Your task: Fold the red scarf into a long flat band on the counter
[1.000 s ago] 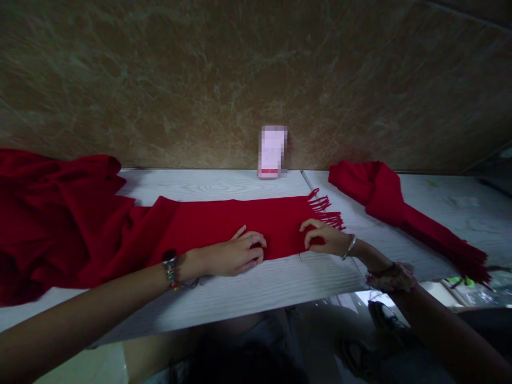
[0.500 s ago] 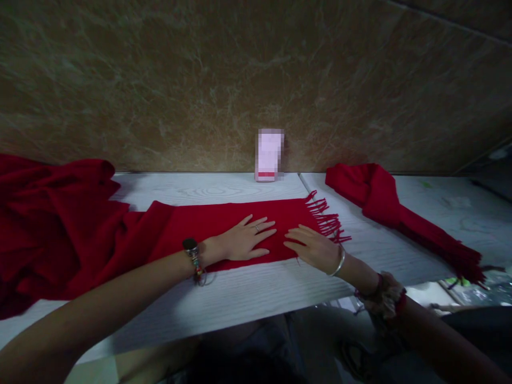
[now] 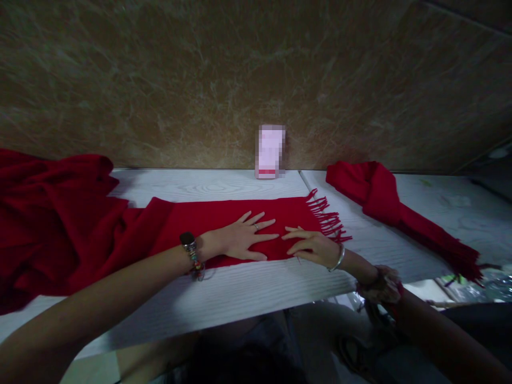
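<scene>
A red scarf (image 3: pixel 192 218) lies stretched across the white wood-grain table, its fringe (image 3: pixel 326 216) pointing right. Flat on it, fingers spread, rests my left hand (image 3: pixel 248 237), with a ring on one finger. My right hand (image 3: pixel 314 246) is at the scarf's near edge by the fringe, its fingers loosely bent and apart, holding nothing that I can see. A tiny loose thread shows just below its fingertips. The rest of the scarf is bunched up in folds at the left, under and beyond my left forearm.
Another red scarf (image 3: pixel 382 197), looped or knotted, lies on the right with its fringed end toward the table's right front. Against the brown marbled wall (image 3: pixel 180 96) leans a blurred-out pinkish card or phone (image 3: pixel 270 152). Clear plastic items (image 3: pixel 494 285) are at the far right.
My left hand's fingers have spread wider on the scarf. My right hand has lifted slightly at the wrist and its fingers have separated and bent. The scarf stays in place.
</scene>
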Demonstrator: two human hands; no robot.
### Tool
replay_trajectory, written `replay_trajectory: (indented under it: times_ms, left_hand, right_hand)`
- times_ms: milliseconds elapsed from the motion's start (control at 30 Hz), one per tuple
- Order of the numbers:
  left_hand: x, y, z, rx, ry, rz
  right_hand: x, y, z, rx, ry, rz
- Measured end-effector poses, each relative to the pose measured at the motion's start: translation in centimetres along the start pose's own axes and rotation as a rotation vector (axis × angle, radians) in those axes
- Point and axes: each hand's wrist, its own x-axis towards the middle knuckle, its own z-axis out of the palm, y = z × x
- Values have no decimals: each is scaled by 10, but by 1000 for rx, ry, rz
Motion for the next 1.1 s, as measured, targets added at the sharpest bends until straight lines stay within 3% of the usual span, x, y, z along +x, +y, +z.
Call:
replay_trajectory:
  times_ms: [200,400,500,633,733,867,1100]
  left_hand:
    - [0,0,0,-24,61,20]
    - [8,3,3,22,134,-113]
    - [10,1,3,25,106,-137]
    - [11,-2,0,38,107,-174]
    - [11,-5,0,32,115,-244]
    - [10,-10,3,34,109,-273]
    - [7,-11,0,16,68,-295]
  right_hand:
    - [0,0,-3,88,-40,59]
    - [-4,-5,-7,126,-14,91]
    - [-4,-1,-10,71,75,140]
    - [8,8,-7,-154,244,353]
    - [18,10,7,-280,120,453]
    - [13,10,21,-394,-43,477]
    - [-24,26,-1,-350,-173,511]
